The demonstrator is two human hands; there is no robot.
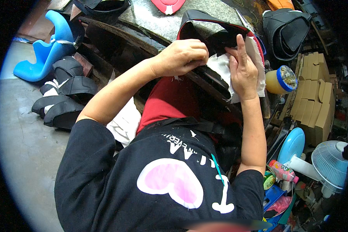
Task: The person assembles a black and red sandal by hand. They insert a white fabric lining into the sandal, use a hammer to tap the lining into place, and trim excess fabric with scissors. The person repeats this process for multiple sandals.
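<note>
A black curved piece with a red edge (216, 16), perhaps a shoe upper, rests at the near right of the stone slab. White cloth (219, 69) with a frayed edge hangs from it toward me. My right hand (244, 73) grips this cloth between thumb and curled fingers, the index finger stretched upward. To the left of the cloth, my left hand (185, 57) is closed in a pinch, its fingertips close to the piece's opening. Whatever is in that pinch is too small to make out.
A grey stone slab (143, 17) carries a red piece (168, 5). Black curved pieces lie stacked at right (286, 33) and left (75, 85). Beside my right hand stands a blue-lidded jar (281, 80). Cardboard boxes (311, 104), a fan (329, 166) and a blue plastic form (46, 48) surround me.
</note>
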